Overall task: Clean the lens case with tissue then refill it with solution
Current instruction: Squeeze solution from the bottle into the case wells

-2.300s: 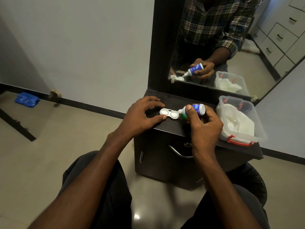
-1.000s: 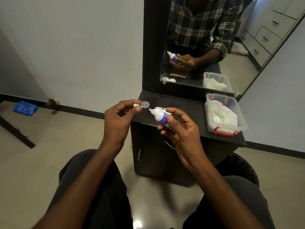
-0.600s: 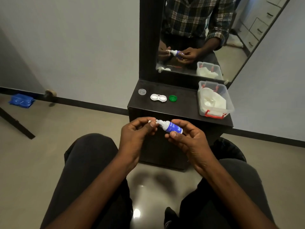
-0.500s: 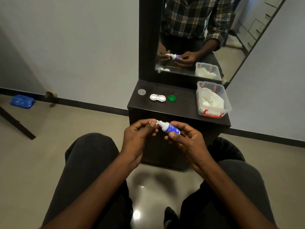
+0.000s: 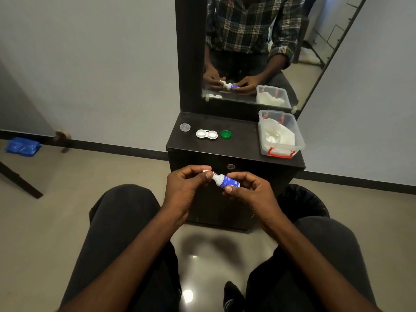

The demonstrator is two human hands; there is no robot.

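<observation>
At mid-frame our right hand [image 5: 249,192] clamps the solution bottle [image 5: 227,180] steady so our left hand [image 5: 186,183] can pinch its tip.

No readable text, brand, number or sign anywhere in view. Solution bottle [image 5: 227,181], held at 6 o'clock from lens case [image 5: 206,134], carries blue label with pale print, too small and blurred to read. Mirror copy of label equally illegible.

Bare cabinet top [image 5: 243,140] between green cap [image 5: 225,134] and tissue box [image 5: 299,140], mirror [image 5: 252,52] behind.
</observation>
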